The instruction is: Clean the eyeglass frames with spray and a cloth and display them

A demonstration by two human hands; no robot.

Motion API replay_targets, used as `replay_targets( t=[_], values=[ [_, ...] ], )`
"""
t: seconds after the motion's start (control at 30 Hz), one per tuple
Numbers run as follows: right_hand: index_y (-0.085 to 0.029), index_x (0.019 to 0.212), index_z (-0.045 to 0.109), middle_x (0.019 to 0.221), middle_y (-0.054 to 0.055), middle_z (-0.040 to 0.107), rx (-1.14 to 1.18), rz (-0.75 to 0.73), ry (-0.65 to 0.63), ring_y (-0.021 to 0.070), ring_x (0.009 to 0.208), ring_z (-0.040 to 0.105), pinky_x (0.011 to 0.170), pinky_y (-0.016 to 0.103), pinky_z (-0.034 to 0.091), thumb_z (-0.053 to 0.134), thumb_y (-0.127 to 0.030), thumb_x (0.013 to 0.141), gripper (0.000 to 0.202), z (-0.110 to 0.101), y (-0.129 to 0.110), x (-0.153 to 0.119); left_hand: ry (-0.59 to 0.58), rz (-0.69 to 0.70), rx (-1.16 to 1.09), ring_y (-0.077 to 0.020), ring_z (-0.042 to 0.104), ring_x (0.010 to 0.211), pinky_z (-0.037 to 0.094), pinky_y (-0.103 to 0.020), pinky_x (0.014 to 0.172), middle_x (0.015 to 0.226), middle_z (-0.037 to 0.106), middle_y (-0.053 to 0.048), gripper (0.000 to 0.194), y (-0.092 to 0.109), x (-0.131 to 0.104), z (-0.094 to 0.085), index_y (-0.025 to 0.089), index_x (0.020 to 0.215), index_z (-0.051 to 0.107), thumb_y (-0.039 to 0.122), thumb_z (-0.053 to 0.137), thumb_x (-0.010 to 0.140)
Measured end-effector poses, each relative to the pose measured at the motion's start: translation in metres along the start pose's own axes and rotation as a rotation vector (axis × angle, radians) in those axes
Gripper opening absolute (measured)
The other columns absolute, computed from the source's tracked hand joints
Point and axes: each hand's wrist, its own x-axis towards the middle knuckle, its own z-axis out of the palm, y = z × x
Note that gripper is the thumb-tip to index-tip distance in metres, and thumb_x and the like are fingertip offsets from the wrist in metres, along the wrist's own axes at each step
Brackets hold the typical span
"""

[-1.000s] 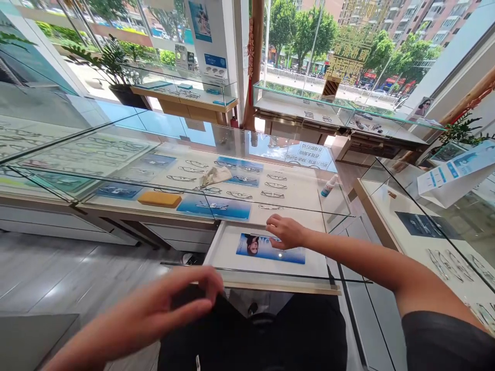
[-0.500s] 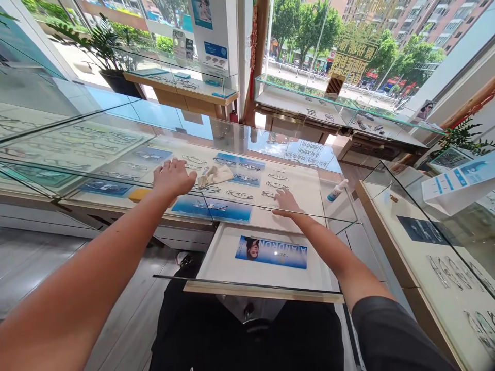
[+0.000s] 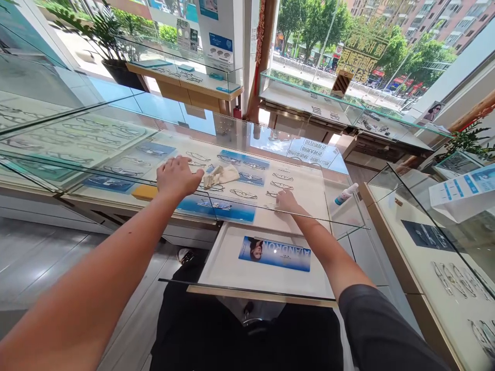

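Observation:
My left hand (image 3: 178,176) rests palm down over the glass top of the showcase, its fingers stretched out and holding nothing. Just right of its thumb lies a crumpled beige cloth (image 3: 222,176). My right hand (image 3: 286,201) seems to reach under the glass, with bent fingers closed at the right end of a pair of eyeglasses (image 3: 271,194); the exact grip is partly hidden. Behind it sits another pair of eyeglasses (image 3: 281,185). Several more frames lie on the white base and on blue cards, among them clear-looking eyeglasses (image 3: 214,205) in front.
A pulled-out drawer (image 3: 220,270) with a blue printed card (image 3: 274,253) is above my lap. On the glass at right is a white spray bottle (image 3: 345,194). A yellow block (image 3: 145,192) lies below my left hand. Another glass showcase (image 3: 410,206) stands at right.
My right hand's fingers have drawn closer together at the eyeglasses. My left hand stays spread in nearly the same place. The whole view has shifted slightly.

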Motion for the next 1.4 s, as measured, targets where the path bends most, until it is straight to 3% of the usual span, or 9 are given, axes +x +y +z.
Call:
replay_targets(
  t=[0.2, 0.53, 0.7, 0.87, 1.0, 1.07, 1.13, 1.23, 1.4],
  values=[
    [-0.018, 0.136, 0.070, 0.143, 0.012, 0.071, -0.085, -0.011, -0.067, 0.0292, 0.127, 0.071, 0.110, 0.054, 0.061, 0.074, -0.044, 0.106, 0.040, -0.013, -0.012, -0.002, -0.017, -0.006, 0.002, -0.0406, 0.043, 0.161, 0.034, -0.058, 0.130, 0.170, 0.052, -0.025, 0.073, 0.001, 0.000, -0.003, 0.009, 0.157, 0.057, 0.055, 0.044, 0.101],
    [-0.016, 0.137, 0.070, 0.140, 0.013, 0.071, -0.080, 0.020, -0.130, 0.0276, 0.123, 0.073, 0.106, 0.051, 0.064, 0.075, -0.043, 0.106, 0.041, -0.043, -0.042, -0.039, -0.032, -0.011, -0.017, -0.0406, 0.041, 0.162, 0.031, -0.056, 0.132, 0.171, 0.052, -0.023, 0.075, 0.000, 0.000, -0.004, 0.012, 0.159, 0.057, 0.058, 0.043, 0.100],
    [-0.013, 0.105, 0.083, 0.110, 0.015, 0.083, 0.057, -0.028, -0.210, 0.0300, 0.114, 0.076, 0.098, 0.039, 0.060, 0.074, -0.028, 0.100, 0.018, -0.066, -0.061, -0.091, -0.041, -0.003, -0.017, -0.0410, 0.037, 0.164, 0.030, -0.057, 0.133, 0.174, 0.048, -0.024, 0.075, -0.001, 0.002, -0.003, 0.008, 0.161, 0.055, 0.054, 0.044, 0.103],
    [-0.021, 0.092, 0.084, 0.109, 0.008, 0.084, 0.231, -0.137, -0.330, 0.0244, 0.099, 0.077, 0.074, 0.029, 0.054, 0.082, -0.024, 0.085, 0.008, -0.094, -0.079, -0.160, -0.049, 0.003, -0.019, -0.0408, 0.035, 0.165, 0.028, -0.060, 0.134, 0.178, 0.042, -0.024, 0.072, -0.003, 0.004, 0.000, 0.006, 0.162, 0.053, 0.051, 0.046, 0.106],
    [-0.025, 0.089, 0.081, 0.108, 0.002, 0.081, 0.385, -0.297, -0.357, 0.0215, 0.098, 0.074, 0.076, 0.031, 0.054, 0.082, -0.027, 0.086, 0.003, -0.142, -0.084, -0.209, -0.066, 0.005, -0.020, -0.0413, 0.033, 0.167, 0.026, -0.060, 0.135, 0.180, 0.038, -0.025, 0.074, -0.004, 0.004, 0.001, 0.005, 0.163, 0.051, 0.052, 0.044, 0.107],
    [-0.026, 0.085, 0.078, 0.101, 0.003, 0.079, 0.429, -0.446, -0.248, 0.0233, 0.097, 0.071, 0.081, 0.036, 0.055, 0.082, -0.025, 0.086, 0.004, -0.174, -0.082, -0.223, -0.064, 0.009, -0.015, -0.0414, 0.034, 0.166, 0.027, -0.060, 0.135, 0.178, 0.041, -0.025, 0.074, -0.003, 0.003, 0.000, 0.005, 0.163, 0.051, 0.052, 0.043, 0.107],
    [-0.027, 0.083, 0.076, 0.095, 0.003, 0.076, 0.393, -0.500, -0.075, 0.0254, 0.096, 0.068, 0.086, 0.041, 0.055, 0.081, -0.026, 0.088, 0.007, -0.204, -0.076, -0.226, -0.061, 0.008, -0.006, -0.0422, 0.035, 0.165, 0.027, -0.060, 0.134, 0.176, 0.043, -0.026, 0.074, -0.002, 0.003, -0.001, 0.004, 0.162, 0.052, 0.052, 0.042, 0.106],
    [-0.026, 0.081, 0.074, 0.092, 0.004, 0.073, 0.267, -0.444, 0.097, 0.0266, 0.094, 0.066, 0.092, 0.044, 0.052, 0.079, -0.024, 0.090, 0.010, -0.232, -0.063, -0.205, -0.067, 0.006, 0.011, -0.0418, 0.034, 0.166, 0.027, -0.059, 0.135, 0.178, 0.042, -0.025, 0.076, -0.001, 0.001, -0.002, 0.005, 0.163, 0.052, 0.053, 0.039, 0.106],
    [-0.021, 0.077, 0.076, 0.094, 0.009, 0.074, 0.036, -0.225, 0.090, 0.0288, 0.094, 0.068, 0.090, 0.041, 0.049, 0.078, -0.017, 0.085, 0.009, -0.226, -0.041, -0.146, -0.061, 0.003, 0.026, -0.0406, 0.035, 0.167, 0.028, -0.057, 0.135, 0.178, 0.042, -0.024, 0.079, 0.002, -0.003, -0.005, 0.006, 0.164, 0.053, 0.056, 0.036, 0.104]
  ],
)
